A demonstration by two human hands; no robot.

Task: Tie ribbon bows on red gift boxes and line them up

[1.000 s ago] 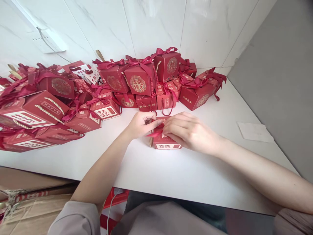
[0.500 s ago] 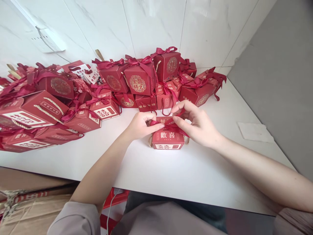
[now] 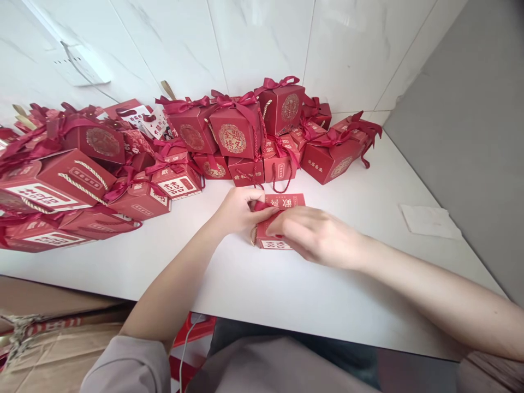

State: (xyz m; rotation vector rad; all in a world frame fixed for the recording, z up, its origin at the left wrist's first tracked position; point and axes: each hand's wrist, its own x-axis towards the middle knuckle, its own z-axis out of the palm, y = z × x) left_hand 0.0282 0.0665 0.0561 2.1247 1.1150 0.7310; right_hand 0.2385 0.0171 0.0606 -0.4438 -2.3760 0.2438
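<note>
A small red gift box (image 3: 286, 202) with gold characters stands on the white table (image 3: 286, 289) in front of me. A dark red ribbon (image 3: 262, 206) lies across its top. My left hand (image 3: 239, 210) pinches the ribbon at the box's left side. My right hand (image 3: 315, 236) lies over the box's front and right side, fingers closed on the ribbon, hiding most of the box. A gold cord handle (image 3: 252, 236) shows at the box's lower left corner.
A heap of red ribboned gift boxes (image 3: 237, 136) fills the back and left of the table against the marble wall. A white paper sheet (image 3: 429, 221) lies at the right. Cardboard (image 3: 49, 349) sits below the table edge at left.
My right hand, raised with the ribbon half a second ago, has come down and forward over the box's front. My left hand has stayed at the box's left side.
</note>
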